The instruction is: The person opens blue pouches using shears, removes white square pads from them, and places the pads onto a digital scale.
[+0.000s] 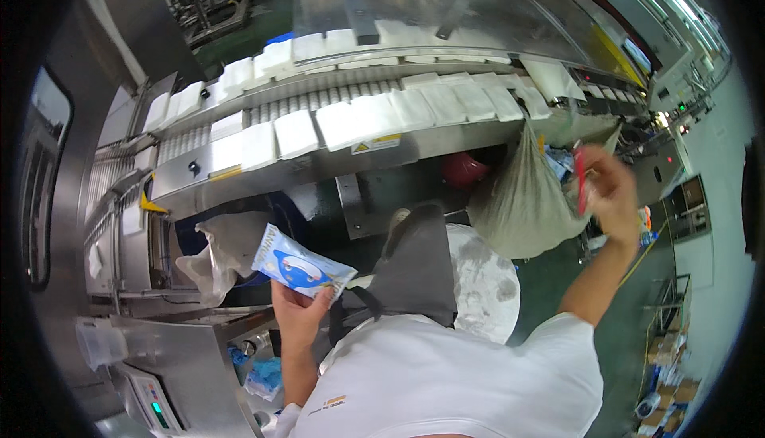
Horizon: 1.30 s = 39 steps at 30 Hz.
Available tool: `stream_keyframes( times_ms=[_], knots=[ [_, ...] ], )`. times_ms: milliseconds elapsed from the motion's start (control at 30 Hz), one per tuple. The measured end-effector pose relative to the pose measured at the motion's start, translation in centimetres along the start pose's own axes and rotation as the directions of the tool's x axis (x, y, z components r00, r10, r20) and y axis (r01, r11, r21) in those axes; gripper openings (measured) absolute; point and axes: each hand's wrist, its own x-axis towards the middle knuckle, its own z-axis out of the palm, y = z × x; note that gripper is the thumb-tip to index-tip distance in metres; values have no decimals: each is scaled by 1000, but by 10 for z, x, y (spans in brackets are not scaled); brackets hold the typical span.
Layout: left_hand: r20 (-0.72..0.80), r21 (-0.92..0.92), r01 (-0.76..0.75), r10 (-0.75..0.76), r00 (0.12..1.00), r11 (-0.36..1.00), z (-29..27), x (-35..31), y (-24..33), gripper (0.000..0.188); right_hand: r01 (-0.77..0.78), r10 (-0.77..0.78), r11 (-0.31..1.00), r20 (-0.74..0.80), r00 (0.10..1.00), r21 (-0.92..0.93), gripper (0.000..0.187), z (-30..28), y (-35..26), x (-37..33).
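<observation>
My left hand (298,315) grips a light-blue and white sealed packet (301,267) by its lower edge, fingers closed on it. Out to the right, my raised right hand (610,191) is closed around a slim red object (580,179), slightly blurred, whose kind I cannot make out. Just left of that hand hangs a pale cloth sack (522,199), with bluish wrappers (560,161) showing at its opening. In front of me, a roller conveyor (275,109) carries rows of white folded pads (370,117).
Below the conveyor's left end stands a dark bin with a whitish liner (227,251). A steel cabinet (187,374) with a digital display is at lower left. Beside my legs is a round white stool seat (484,282). Under the conveyor lies a red rounded object (464,170).
</observation>
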Motion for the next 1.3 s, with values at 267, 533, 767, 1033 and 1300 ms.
stream_keyframes(
  times_ms=[267, 533, 767, 1033, 1300],
  knots=[
    [27, -47, -75, 76, 997, 996, 21, 38, 20, 63, -682, 281, 623, 703, 653, 384, 31, 195, 65, -95],
    [34, -40, -157, 159, 987, 987, 26, 32, 33, 65, -509, 170, 827, 758, 630, 238, 25, 226, 48, -83],
    [89, -59, -99, 104, 991, 993, 41, 32, 29, 65, -500, 216, 845, 737, 641, 188, 24, 218, 50, -93],
    [67, 43, -58, 55, 996, 997, 39, 29, 12, 63, -248, 184, 968, 769, 612, -34, 32, 177, 40, -76],
    [-6, 14, 126, -126, 992, 992, -21, 2, 2, 70, -21, -39, 918, -142, 989, -397, 39, 54, -52, 40]
  ],
)
